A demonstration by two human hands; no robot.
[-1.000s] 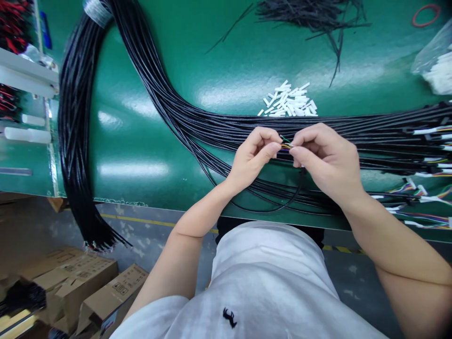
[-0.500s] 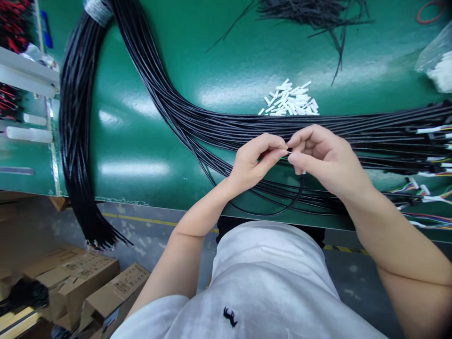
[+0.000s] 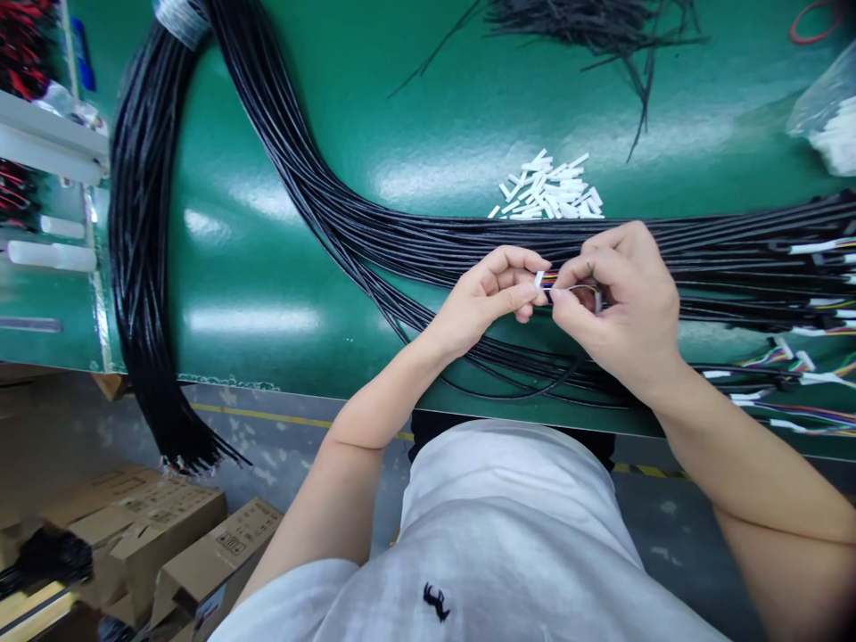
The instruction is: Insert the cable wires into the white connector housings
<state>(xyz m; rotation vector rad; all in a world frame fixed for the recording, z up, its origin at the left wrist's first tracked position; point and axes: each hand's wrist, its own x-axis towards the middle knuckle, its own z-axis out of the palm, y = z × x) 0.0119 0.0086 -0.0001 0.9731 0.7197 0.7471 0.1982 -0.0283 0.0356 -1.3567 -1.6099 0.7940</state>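
Between the thumb and fingers of my left hand (image 3: 491, 290) is a small white connector (image 3: 539, 280). Thin coloured wires (image 3: 550, 277) run from its right side toward my other hand. My right hand (image 3: 625, 299) is closed in a pinch on a thin pale wire (image 3: 576, 287) close to the connector, and its curled fingers hide part of the wires. Both hands are held just over the long bundle of black cables (image 3: 415, 241) that crosses the green table. Behind the hands lies a pile of small white connectors (image 3: 555, 189).
Black thin strips (image 3: 581, 22) are heaped at the far side. A clear bag (image 3: 833, 116) with white pieces lies at the right. Cable ends with coloured wires (image 3: 802, 361) rest at the right edge. A cable bundle (image 3: 144, 223) hangs over the table's left front edge, above cardboard boxes (image 3: 220, 548).
My hands have parted slightly, and the white connector and coloured wires now show between them. My right hand has turned and shifted a little. The cables on the table look much the same.
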